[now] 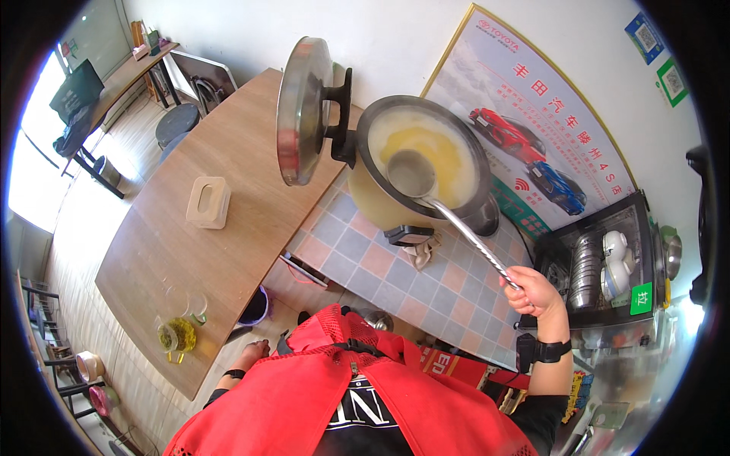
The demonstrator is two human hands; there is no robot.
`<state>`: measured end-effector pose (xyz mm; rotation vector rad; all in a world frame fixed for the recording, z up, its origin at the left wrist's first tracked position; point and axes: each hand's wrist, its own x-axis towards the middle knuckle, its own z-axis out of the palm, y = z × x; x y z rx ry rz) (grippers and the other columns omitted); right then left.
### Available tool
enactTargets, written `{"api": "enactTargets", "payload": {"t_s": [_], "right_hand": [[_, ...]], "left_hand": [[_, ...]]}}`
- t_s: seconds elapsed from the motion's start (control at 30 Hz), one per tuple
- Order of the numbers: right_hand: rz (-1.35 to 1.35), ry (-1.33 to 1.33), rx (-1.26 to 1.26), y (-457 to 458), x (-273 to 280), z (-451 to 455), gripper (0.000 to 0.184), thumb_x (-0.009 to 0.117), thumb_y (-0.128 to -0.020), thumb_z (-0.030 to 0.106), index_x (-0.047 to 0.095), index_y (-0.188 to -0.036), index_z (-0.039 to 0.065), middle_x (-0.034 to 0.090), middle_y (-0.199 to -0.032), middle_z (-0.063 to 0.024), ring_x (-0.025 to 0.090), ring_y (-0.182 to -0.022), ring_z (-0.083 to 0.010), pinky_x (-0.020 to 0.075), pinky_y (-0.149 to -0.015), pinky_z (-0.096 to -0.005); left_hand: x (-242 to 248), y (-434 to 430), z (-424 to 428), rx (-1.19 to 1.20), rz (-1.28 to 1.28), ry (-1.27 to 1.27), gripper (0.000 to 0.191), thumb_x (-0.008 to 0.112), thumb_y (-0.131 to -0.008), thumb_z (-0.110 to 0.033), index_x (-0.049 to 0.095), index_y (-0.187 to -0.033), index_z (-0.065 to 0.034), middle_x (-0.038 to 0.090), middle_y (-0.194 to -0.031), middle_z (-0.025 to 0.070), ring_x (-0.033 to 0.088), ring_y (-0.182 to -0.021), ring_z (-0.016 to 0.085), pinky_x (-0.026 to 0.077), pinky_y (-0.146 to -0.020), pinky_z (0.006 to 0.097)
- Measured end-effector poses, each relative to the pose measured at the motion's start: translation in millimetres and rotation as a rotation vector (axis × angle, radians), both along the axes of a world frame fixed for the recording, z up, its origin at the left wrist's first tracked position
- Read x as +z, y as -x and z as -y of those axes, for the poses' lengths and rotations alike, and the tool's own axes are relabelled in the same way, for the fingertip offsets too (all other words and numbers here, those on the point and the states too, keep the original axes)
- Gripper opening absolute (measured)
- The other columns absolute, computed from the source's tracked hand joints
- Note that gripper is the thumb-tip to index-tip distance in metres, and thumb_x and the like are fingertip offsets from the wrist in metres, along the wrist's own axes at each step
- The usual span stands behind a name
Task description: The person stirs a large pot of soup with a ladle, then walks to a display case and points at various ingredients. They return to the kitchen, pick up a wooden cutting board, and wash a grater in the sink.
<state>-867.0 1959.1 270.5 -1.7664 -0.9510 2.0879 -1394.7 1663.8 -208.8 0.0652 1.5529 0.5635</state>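
Observation:
My right hand (531,292) is closed around the twisted metal handle of a ladle (467,232). The ladle's round bowl (409,171) is over the near left part of the pot's opening, at or just above the yellow liquid (425,137); whether it touches is unclear. That liquid, with paler foam around it, fills much of a large round electric pot (370,199) with a dark rim. Its metal lid (305,111) stands raised on the left. My left hand (258,349) hangs low beside my red vest, fingers curled, nothing visible in it.
A tiled counter (365,242) carries the pot, with a cloth (421,255) by its front. Right of it is an open cabinet (593,319) of bowls. A wooden table (245,171) on the left holds a tissue box (209,202) and a glass pitcher of yellow-green liquid (181,335).

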Motion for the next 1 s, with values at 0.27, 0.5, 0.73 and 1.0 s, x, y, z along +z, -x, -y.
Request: {"api": "enactTargets", "payload": {"t_s": [0.27, 0.5, 0.73, 1.0], "right_hand": [[0.316, -0.108, 0.028, -18, 28, 0, 0.025, 0.043, -0.096, 0.028, 0.047, -0.083, 0.007, 0.032, -0.053, 0.0053, 0.024, -0.04, -0.0027, 0.017, -0.034, -0.02], [0.503, -0.306, 0.0, -3, -5, -27, 0.027, 0.045, -0.095, 0.029, 0.044, -0.08, 0.006, 0.036, -0.053, 0.0019, 0.03, -0.039, -0.0059, 0.0216, -0.033, -0.0225], [0.329, -0.315, -0.138, 20, -48, -64, 0.029, 0.044, -0.095, 0.033, 0.043, -0.081, 0.008, 0.035, -0.055, 0.0032, 0.028, -0.04, -0.0049, 0.0208, -0.034, -0.0214], [0.069, -0.266, -0.144, 53, -69, -82, 0.029, 0.045, -0.095, 0.033, 0.046, -0.081, 0.008, 0.033, -0.053, 0.0049, 0.027, -0.039, -0.0029, 0.02, -0.033, -0.0195]], "left_hand": [[9, 0, -15, 0.013, 0.017, 0.016, 0.024, 0.054, -0.09, -0.025, 0.055, -0.075, -0.0055, 0.051, -0.061, 0.002, 0.043, -0.05, 0.015, 0.035, -0.048, 0.0307], [24, -3, -17, -0.047, -0.017, 0.0, 0.025, 0.052, -0.091, -0.025, 0.055, -0.073, -0.0072, 0.05, -0.061, 0.0014, 0.042, -0.05, 0.016, 0.035, -0.048, 0.0306], [39, -5, -12, -0.042, 0.001, 0.033, 0.025, 0.05, -0.091, -0.026, 0.051, -0.072, -0.0103, 0.046, -0.06, 0.0004, 0.039, -0.051, 0.015, 0.032, -0.049, 0.0313], [15, -1, 0, 0.127, 0.182, -0.01, 0.024, 0.047, -0.092, -0.025, 0.048, -0.073, -0.0113, 0.041, -0.058, -0.0003, 0.036, -0.05, 0.015, 0.03, -0.047, 0.0315]]}}
